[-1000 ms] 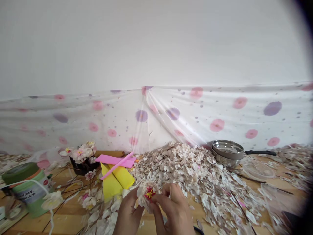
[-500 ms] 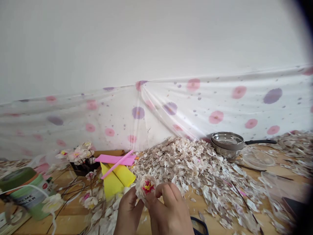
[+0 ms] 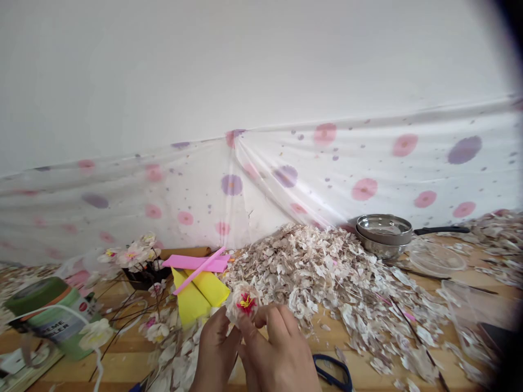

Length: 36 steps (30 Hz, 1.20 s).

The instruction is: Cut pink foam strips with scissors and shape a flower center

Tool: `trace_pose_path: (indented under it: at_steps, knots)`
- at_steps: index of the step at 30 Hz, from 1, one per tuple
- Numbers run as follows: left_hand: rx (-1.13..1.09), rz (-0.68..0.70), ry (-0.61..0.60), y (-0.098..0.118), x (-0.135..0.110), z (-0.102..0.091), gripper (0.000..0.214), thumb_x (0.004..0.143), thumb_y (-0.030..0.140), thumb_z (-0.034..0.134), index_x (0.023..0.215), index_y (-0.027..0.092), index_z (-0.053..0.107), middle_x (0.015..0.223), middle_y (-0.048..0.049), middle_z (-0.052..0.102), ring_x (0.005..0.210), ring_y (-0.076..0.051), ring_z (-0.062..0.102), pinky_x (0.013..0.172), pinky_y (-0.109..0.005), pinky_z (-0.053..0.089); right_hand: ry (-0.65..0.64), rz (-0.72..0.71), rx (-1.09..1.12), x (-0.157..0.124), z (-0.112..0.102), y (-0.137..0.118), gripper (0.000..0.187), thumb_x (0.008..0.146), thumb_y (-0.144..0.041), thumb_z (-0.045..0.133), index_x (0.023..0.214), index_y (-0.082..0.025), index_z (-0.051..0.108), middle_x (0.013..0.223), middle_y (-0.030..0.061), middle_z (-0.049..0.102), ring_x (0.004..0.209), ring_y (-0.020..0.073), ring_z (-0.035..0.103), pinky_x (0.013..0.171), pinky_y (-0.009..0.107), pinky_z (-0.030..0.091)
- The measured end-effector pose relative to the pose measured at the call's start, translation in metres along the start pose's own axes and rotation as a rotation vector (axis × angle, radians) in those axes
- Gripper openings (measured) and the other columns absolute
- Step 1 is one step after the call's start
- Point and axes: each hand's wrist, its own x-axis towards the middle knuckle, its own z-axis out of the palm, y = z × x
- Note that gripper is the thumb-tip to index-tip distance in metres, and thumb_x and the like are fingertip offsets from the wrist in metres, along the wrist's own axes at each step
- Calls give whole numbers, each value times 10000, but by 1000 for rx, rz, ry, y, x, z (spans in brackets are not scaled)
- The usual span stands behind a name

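My left hand [image 3: 214, 354] and my right hand [image 3: 278, 356] meet low in the middle, both pinching a small paper flower [image 3: 244, 302] with pale petals and a red and yellow centre. The flower stands upright between my fingertips. Right behind it spreads a big heap of pale petal pieces [image 3: 327, 272]. Folded yellow paper [image 3: 198, 294] lies just left of the flower.
Pink paper strips [image 3: 196, 263] rest on the yellow paper. A dark pot of finished flowers [image 3: 137, 261] and a green tin [image 3: 49, 316] sit at left. Blue-handled scissors [image 3: 333, 373] lie near my right hand. Steel pans [image 3: 384, 234] and clear lids [image 3: 435, 258] stand at right.
My hands and the flower stay together, shifting slightly. The view has tipped down a little, bringing the blue-handled scissors into sight.
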Motion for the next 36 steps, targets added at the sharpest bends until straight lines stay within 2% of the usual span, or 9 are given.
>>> trace_pose_path:
  at_steps: [4,8,14,18,21,24,27,30,36]
  knots:
    - [-36,-19,3,6,0,0,236,678,362,743,813,169,725,815,-70,753,781,-263,676,711,-332,544,-32,45,-32,-3,3,0,133,925,-265,589,1035,-290,658,823,19,632,740,196,616,533,270,418]
    - [-68,-38,20,11,-1,0,236,622,345,785,772,173,725,784,-53,746,760,-252,664,699,-315,532,-66,11,-70,-4,1,0,136,930,-259,579,1045,-288,648,833,12,634,726,194,626,536,287,430]
    - [-110,-87,33,23,-2,4,245,572,352,816,695,175,699,675,-17,701,666,-219,623,637,-300,522,-63,-60,-130,3,-4,0,292,841,-193,671,1123,-245,621,821,11,634,710,210,620,520,293,453]
    - [-130,-124,31,31,-1,8,283,537,375,834,640,172,665,625,2,655,631,-182,583,611,-265,494,-81,-9,-87,4,-4,1,356,793,-110,664,1123,-240,621,844,26,629,742,226,610,588,310,509]
    - [-139,-166,31,33,-2,12,328,510,380,848,547,166,603,516,32,550,522,-126,494,493,-218,412,-116,13,-31,4,-4,4,357,799,-90,614,1124,-234,627,873,50,626,771,241,599,610,328,526]
    - [-164,-221,17,32,-5,17,369,512,401,838,518,171,550,470,60,464,441,-92,410,409,-204,326,-118,5,-12,4,-4,7,304,839,-96,557,1107,-214,637,881,68,614,781,249,591,611,339,525]
    - [-202,-274,-10,31,-7,21,376,548,432,800,541,182,519,478,62,459,413,-84,391,387,-206,303,-110,-4,-29,4,-3,10,239,855,-113,555,1057,-205,645,875,75,603,778,252,588,616,345,517]
    - [-227,-303,-23,30,-8,24,361,596,459,747,566,188,511,489,58,460,410,-84,393,385,-207,293,-123,-24,-69,5,-2,11,260,846,-113,571,1081,-201,638,885,82,596,769,253,589,601,344,502]
    - [-162,-250,-12,23,-4,21,350,615,469,730,574,186,529,509,44,489,435,-105,432,416,-225,323,-153,-9,-27,5,0,13,239,857,-119,560,1065,-210,636,893,78,584,781,258,600,617,356,507]
